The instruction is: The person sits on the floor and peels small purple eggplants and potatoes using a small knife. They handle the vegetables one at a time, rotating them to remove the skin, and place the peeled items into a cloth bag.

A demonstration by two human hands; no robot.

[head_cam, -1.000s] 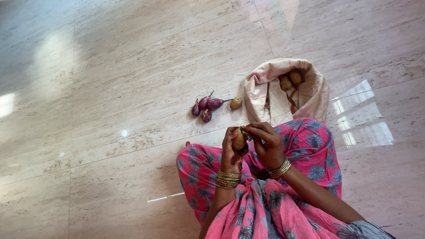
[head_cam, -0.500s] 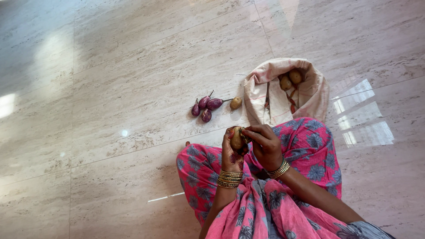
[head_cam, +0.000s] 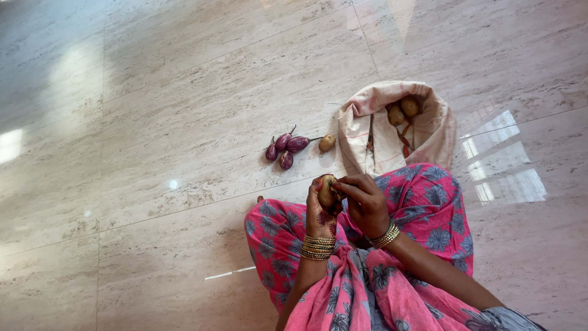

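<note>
The floor (head_cam: pixel 153 110) is pale polished stone in large tiles, with bright patches of window light on the right side and a wide bare stretch to the left. The person sits on it with legs crossed, in a pink cloth with blue flowers (head_cam: pixel 422 202) spread over the knees. Just beyond the knees, toward the far side of the floor, an open cream cloth bag (head_cam: pixel 438 132) lies with two potatoes (head_cam: pixel 402 110) showing in its mouth. Left of the bag, a single potato (head_cam: pixel 327 143) rests on the floor, and just beside it is a small cluster of purple brinjals (head_cam: pixel 285 149).

Above the lap, both hands meet around one potato (head_cam: pixel 326 190). The left hand (head_cam: pixel 320 211) cups it from below and from the left, fingers closed on it, its long axis about upright. The right hand (head_cam: pixel 367 202) comes from the right, fingertips pressed together against its upper side; whether they hold a small tool, I cannot tell. The two hands are equally close to it.
</note>
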